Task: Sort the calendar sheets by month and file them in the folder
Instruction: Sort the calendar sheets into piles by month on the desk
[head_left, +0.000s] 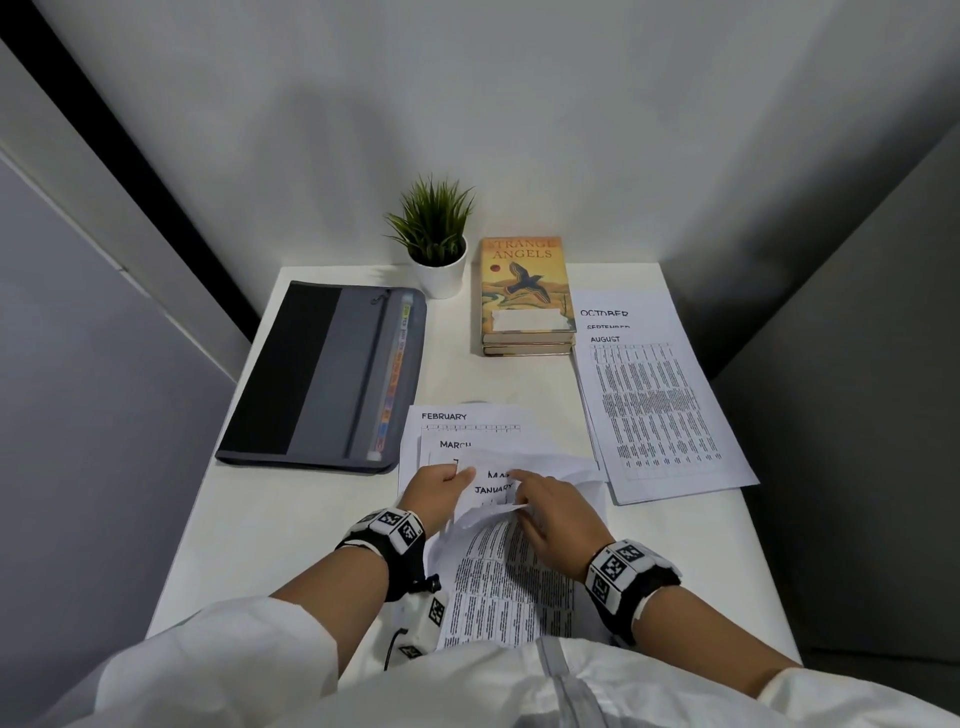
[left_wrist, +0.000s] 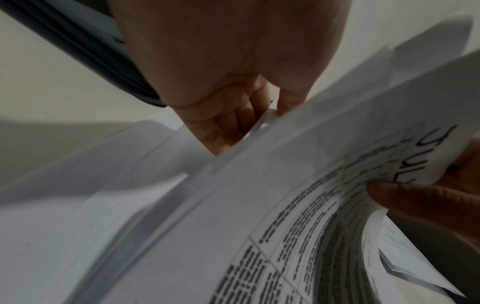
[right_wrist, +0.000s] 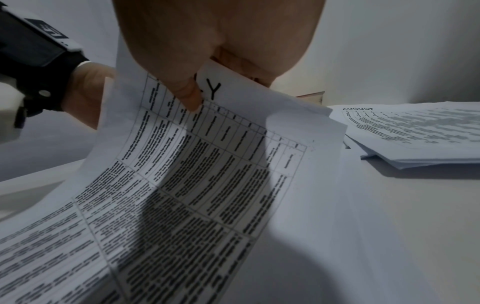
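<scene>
Fingers (left_wrist: 223, 123) of the left hand (head_left: 439, 488) curl round the left edge of a lifted bundle of calendar sheets (head_left: 511, 577) at the near middle of the white bench (head_left: 311, 525); the wrist view shows several paper edges pinched between thumb and fingers. Far left lies the grey and black folder (head_left: 322, 379), closed and flat, its coloured tabs along the right side. Just right of it, flat sheets headed FEBRUARY (head_left: 444, 417) and MARCH (head_left: 455, 445) lie fanned under the hands, with a JANUARY heading (head_left: 493, 489) showing between the two hands. The right hand (head_left: 558, 525) pinches the top of the uppermost raised sheet, the JULY sheet (right_wrist: 207, 164), thumb (right_wrist: 188, 96) on the printed face beside the heading, the paper bowing upward from the bench. Behind stand a potted plant (head_left: 434, 244) and stacked books (head_left: 524, 296). Far right rests a separate pile with AUGUST on top (head_left: 660, 410), SEPTEMBER and OCTOBER headings peeking out above it.
</scene>
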